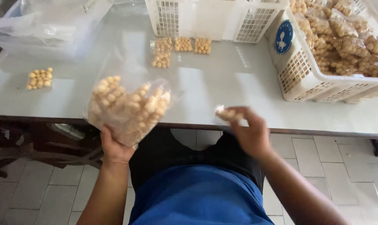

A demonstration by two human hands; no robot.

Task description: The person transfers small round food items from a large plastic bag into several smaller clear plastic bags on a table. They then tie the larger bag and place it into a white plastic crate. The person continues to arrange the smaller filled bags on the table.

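Observation:
My left hand (113,148) holds up a large clear plastic bag (128,107) full of small round tan snack balls, at the near edge of the white table (222,87). My right hand (249,132), blurred, is closed on a small packet of the same balls (227,113) just over the table's front edge. Several small sealed packets (180,49) lie flat on the table farther back, and one lone packet (39,78) lies at the left.
A white slatted basket (305,71) at the right is heaped with filled packets. Another white basket (214,18) stands at the back centre. A clear plastic tub with plastic bags (47,29) sits at the back left. Tiled floor lies below.

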